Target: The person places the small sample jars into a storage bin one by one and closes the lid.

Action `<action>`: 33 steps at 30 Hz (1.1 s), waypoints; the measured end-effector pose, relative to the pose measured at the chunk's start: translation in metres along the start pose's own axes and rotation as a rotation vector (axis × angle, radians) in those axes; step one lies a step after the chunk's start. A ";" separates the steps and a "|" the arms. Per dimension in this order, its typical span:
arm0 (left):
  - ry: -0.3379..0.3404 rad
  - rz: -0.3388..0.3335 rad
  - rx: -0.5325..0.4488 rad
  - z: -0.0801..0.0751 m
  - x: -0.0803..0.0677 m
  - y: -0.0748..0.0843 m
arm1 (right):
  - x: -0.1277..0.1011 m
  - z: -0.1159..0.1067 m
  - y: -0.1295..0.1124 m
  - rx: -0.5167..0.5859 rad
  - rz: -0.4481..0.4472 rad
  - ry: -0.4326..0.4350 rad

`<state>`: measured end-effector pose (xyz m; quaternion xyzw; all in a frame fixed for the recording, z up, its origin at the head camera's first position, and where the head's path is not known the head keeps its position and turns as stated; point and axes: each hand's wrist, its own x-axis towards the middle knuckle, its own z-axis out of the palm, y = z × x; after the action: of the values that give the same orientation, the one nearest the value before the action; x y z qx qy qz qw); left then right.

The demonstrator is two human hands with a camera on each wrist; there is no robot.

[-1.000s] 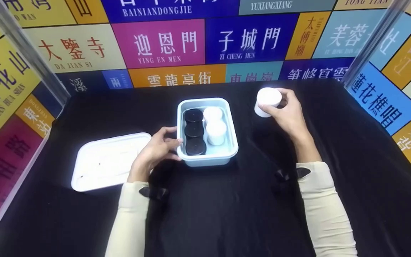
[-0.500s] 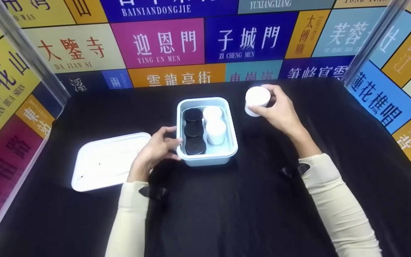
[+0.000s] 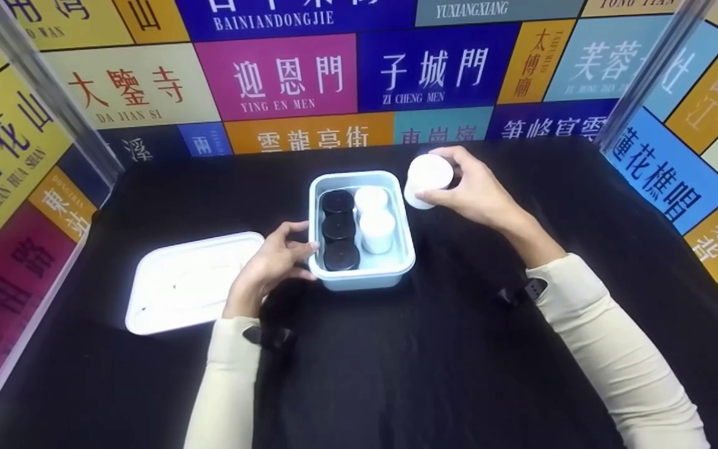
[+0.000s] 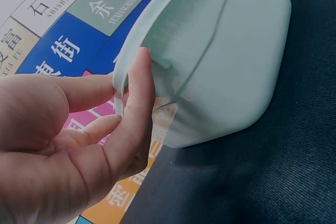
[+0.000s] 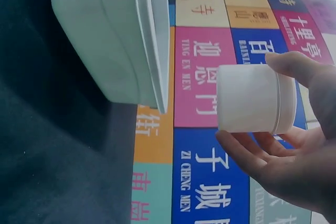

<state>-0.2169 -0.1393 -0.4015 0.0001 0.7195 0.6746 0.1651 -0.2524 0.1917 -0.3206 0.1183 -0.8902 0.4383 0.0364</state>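
Observation:
A light blue plastic box stands in the middle of the table. On its left side my left hand pinches the rim, the fingers bent about the edge in the left wrist view. Three round black-topped jars fill the box's left side in a row. To their right are two white jars, the near corner beside them bare. Just right of the box's far right corner, my right hand grips another white jar between thumb and fingers. That jar hangs above the table, its lid toward the palm.
A white box lid lies flat on the black cloth to the left, partly behind the left wrist. Printed panels with large characters close off the back and both sides.
My right hand has carried the white jar leftward, from well right of the box to close beside its rim. The left hand and the box have stayed put.

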 end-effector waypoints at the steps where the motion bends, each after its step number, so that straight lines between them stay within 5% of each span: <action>1: -0.001 0.000 -0.001 0.000 0.000 0.000 | -0.001 0.001 -0.002 -0.002 -0.003 -0.014; 14: 0.009 -0.015 0.005 0.000 0.001 -0.003 | -0.010 0.024 -0.030 -0.026 -0.144 -0.226; 33: -0.005 -0.003 0.002 0.000 -0.001 0.000 | -0.008 0.042 -0.026 -0.129 -0.148 -0.415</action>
<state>-0.2162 -0.1394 -0.4018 0.0010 0.7198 0.6736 0.1679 -0.2370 0.1448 -0.3269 0.2683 -0.8938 0.3428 -0.1078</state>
